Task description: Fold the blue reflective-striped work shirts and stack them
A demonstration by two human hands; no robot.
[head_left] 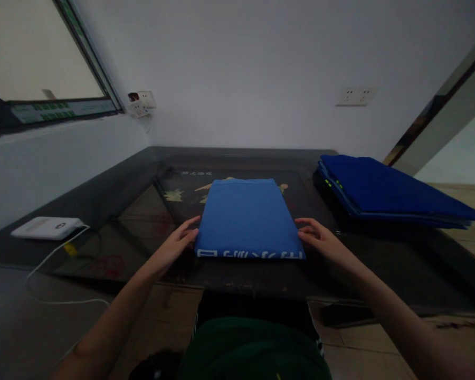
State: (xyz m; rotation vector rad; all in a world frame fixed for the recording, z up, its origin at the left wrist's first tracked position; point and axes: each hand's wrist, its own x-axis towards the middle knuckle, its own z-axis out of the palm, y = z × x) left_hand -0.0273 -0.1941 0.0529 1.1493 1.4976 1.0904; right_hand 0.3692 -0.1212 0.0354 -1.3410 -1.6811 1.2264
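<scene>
A folded blue cloth lies flat in front of me, its near edge bearing a strip of white characters, partly folded out of sight. Along its left side is my left hand, the fingers loosely bent and apart, with the tips at the cloth's edge. My right hand mirrors it on the right side, fingers slightly curled and spread, tips against that edge. Neither hand is visibly clamped on the fabric. To the right, a stack of darker blue folded cloths reaches past the table's right edge.
The dark glossy table has a printed flower design and stands against the wall. A white power bank with a white cable lies at left. Wall sockets are behind, and a window is at upper left.
</scene>
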